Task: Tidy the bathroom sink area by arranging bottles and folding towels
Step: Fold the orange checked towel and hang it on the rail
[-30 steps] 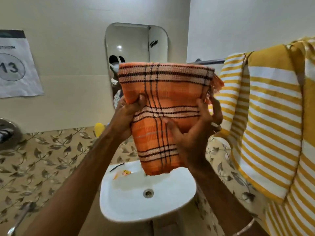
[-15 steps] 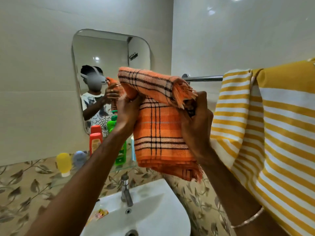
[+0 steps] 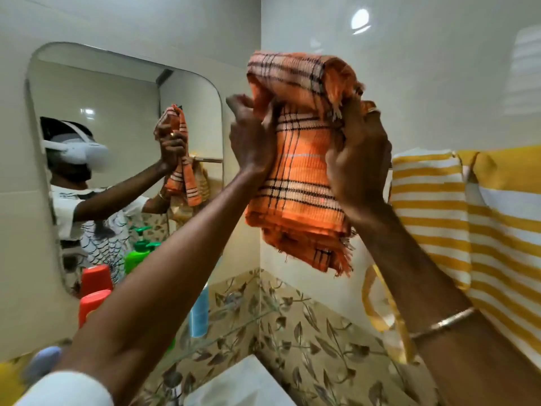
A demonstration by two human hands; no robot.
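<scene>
Wall (image 3: 409,83) behind; orange towel (image 3: 295,177) raised higher, hands unchanged.

We lift the towel higher

Our hands (image 3: 358,159) have raised the folded orange plaid towel (image 3: 295,183) from over the sink up toward the wall corner, its top edge now flopped over.

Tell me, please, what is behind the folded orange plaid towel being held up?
Behind the folded orange plaid towel, held by the left hand and right hand, only glossy white wall tile shows around it. Whether a rail sits directly behind is hidden.
</scene>
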